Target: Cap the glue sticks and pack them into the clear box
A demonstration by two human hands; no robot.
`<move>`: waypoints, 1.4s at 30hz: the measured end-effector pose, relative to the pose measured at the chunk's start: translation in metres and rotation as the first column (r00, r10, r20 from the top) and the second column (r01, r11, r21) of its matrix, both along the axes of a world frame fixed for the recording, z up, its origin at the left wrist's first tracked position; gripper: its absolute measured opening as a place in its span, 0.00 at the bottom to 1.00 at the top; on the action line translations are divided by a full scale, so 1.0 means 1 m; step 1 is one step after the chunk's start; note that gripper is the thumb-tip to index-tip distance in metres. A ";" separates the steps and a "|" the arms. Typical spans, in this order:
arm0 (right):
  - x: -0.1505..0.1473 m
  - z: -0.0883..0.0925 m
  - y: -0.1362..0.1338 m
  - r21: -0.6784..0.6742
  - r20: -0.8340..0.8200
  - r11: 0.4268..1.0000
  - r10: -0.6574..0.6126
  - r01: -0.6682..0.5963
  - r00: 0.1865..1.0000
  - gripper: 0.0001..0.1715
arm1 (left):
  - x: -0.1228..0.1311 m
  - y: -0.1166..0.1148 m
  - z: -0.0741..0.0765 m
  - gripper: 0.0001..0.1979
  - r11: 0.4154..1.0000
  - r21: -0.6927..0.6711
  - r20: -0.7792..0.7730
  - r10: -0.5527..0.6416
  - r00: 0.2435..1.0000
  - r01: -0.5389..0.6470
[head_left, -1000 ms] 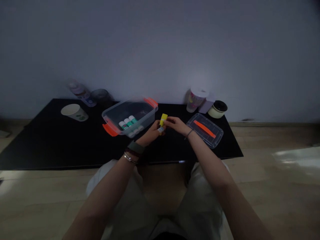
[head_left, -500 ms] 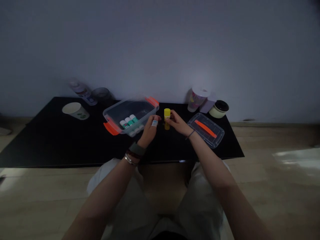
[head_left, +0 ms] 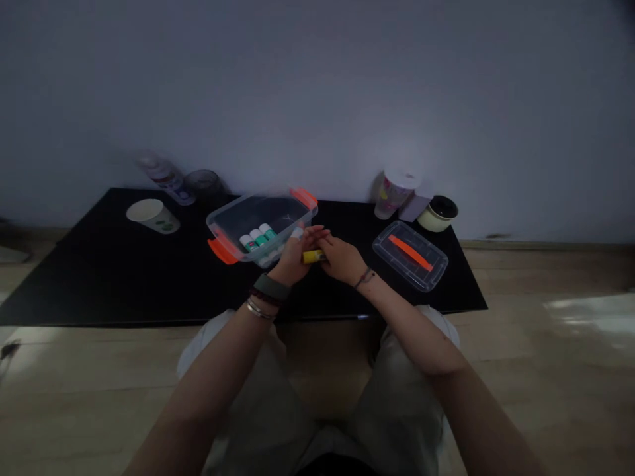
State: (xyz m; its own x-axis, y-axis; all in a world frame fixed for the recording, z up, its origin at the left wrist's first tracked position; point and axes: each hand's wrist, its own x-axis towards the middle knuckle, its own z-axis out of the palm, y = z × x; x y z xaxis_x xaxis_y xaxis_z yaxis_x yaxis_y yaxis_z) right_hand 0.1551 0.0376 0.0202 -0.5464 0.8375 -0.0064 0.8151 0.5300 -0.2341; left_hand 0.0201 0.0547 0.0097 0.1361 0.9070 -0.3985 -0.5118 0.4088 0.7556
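A yellow glue stick (head_left: 312,256) lies sideways between my two hands above the black table. My right hand (head_left: 342,259) is closed round its right end, which the fingers partly hide. Against the stick's left end is the palm side of my left hand (head_left: 292,258); its fingers stretch out behind the stick, and a white wrap shows on one of them. Just left of my hands stands a clear plastic box (head_left: 233,210) with orange latches. Inside it lie several green glue sticks (head_left: 258,237) with white caps.
A clear lid (head_left: 391,264) with an orange handle lies at right. Behind it stand a patterned cup (head_left: 390,197), a pale box (head_left: 415,206) and a cream pot (head_left: 433,221). At left are a paper cup (head_left: 161,221), a bottle (head_left: 171,185) and a dark bowl (head_left: 202,182).
The glue stick has gone from upright to lying sideways and shifted left. My right hand has moved left and turned over it, and my hands now meet around it.
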 end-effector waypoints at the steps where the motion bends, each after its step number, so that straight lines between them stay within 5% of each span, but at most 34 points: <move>1: -0.002 0.002 -0.001 0.010 0.057 0.999 -0.037 0.036 0.998 0.20 | 0.002 -0.001 0.000 0.25 1.000 -0.021 0.016 -0.009 1.000 0.010; 9: -0.010 0.007 -0.011 0.066 0.253 0.988 -0.150 0.138 0.956 0.18 | 0.016 -0.009 -0.009 0.25 0.999 -0.038 0.053 0.007 0.999 -0.005; 14: -0.013 0.004 -0.016 0.061 0.194 0.990 -0.139 0.130 0.971 0.19 | 0.017 -0.012 -0.010 0.25 0.999 -0.007 0.029 0.033 0.999 -0.033; 23: -0.013 0.009 -0.023 0.005 0.115 0.988 -0.156 0.157 0.981 0.17 | 0.016 -0.019 -0.008 0.29 0.973 0.203 -0.077 -0.094 0.993 0.108; 29: -0.009 0.021 -0.009 -0.058 0.093 0.931 -0.355 0.361 0.930 0.18 | 0.013 -0.011 -0.003 0.22 0.931 0.364 -0.163 0.087 0.983 -0.022; 33: 0.002 0.023 0.001 -0.067 0.063 0.874 -0.478 0.482 0.876 0.23 | 0.011 -0.014 -0.005 0.20 0.868 0.493 -0.332 0.125 0.935 0.059; 42: 0.005 0.018 0.002 -0.149 0.000 0.872 -0.471 0.466 0.882 0.26 | 0.011 -0.016 0.000 0.22 0.832 0.536 -0.378 0.086 0.922 0.142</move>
State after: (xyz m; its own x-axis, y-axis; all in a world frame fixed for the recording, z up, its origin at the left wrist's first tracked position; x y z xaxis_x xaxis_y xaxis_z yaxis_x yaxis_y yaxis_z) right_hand 0.1604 0.0399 0.0384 -0.0923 0.9871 -0.1310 0.9495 0.0476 -0.3101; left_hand 0.0314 0.0387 0.0097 0.1109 0.9847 0.1341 -0.1409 -0.1180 0.9830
